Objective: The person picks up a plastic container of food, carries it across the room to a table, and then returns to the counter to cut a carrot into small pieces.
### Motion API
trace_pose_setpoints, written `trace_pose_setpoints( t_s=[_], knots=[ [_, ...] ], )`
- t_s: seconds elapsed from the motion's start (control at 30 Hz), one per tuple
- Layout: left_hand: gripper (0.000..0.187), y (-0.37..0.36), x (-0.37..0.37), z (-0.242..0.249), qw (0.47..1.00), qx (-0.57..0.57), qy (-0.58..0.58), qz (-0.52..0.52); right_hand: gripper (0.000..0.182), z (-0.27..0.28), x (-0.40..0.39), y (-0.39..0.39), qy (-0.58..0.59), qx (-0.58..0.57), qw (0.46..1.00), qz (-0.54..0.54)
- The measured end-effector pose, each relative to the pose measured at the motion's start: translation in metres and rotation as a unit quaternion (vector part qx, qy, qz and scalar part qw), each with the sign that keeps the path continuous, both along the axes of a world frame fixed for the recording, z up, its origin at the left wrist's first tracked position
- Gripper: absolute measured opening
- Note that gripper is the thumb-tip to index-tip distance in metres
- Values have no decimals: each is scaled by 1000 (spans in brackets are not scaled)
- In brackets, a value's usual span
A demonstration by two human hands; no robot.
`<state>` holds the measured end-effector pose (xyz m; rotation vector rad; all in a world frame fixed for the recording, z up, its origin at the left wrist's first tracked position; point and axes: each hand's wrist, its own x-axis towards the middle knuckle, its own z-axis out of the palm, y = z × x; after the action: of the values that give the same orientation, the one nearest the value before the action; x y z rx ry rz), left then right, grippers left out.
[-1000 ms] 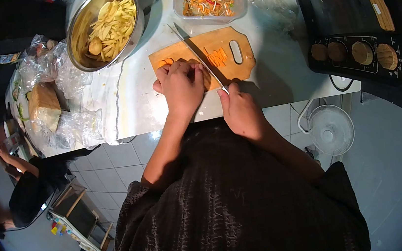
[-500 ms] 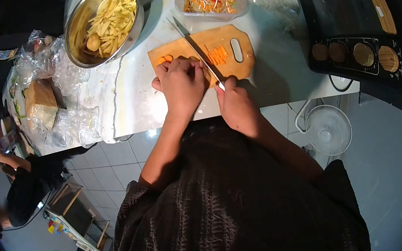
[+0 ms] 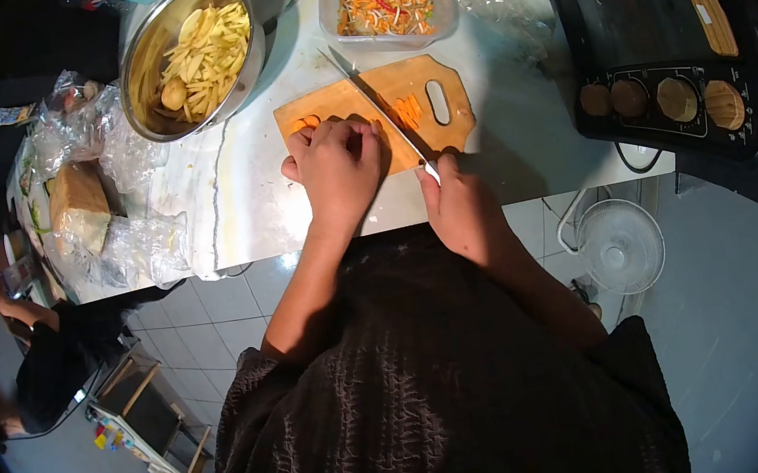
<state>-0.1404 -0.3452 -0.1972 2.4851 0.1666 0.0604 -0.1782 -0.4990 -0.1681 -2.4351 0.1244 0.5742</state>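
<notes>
A wooden cutting board (image 3: 456, 137) lies near the counter's front edge. My right hand (image 3: 464, 203) is closed around the white handle of a kitchen knife (image 3: 380, 105), whose blade slants across the board, tip pointing away to the left. Curled fingers of my left hand (image 3: 341, 171) press down on carrot at the board, left of the blade; the hand hides most of what it holds. Orange carrot pieces (image 3: 304, 123) show just beyond its knuckles. Cut carrot strips (image 3: 407, 112) lie right of the blade, near the board's handle slot.
Behind the board stand a steel bowl (image 3: 137, 100) of pale cut strips and a plastic container (image 3: 446, 23) of shredded vegetables. Plastic bags (image 3: 131, 153) and a wrapped block (image 3: 79, 201) lie left. An oven (image 3: 652, 9) is at right. Another person's arm (image 3: 27, 309) shows far left.
My right hand and the knife have shifted slightly right and toward me. My left hand remains on the board in nearly the same pose. The view has tilted a little.
</notes>
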Motion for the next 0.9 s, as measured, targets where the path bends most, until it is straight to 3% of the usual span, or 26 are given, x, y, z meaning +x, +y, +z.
trace_pose_setpoints(
  t_s=[0.9],
  knots=[
    [13, 1, 1, -5, 1000, 19, 6, 0, 37, 6, 9, -10, 39, 9, 999, 26]
  ],
)
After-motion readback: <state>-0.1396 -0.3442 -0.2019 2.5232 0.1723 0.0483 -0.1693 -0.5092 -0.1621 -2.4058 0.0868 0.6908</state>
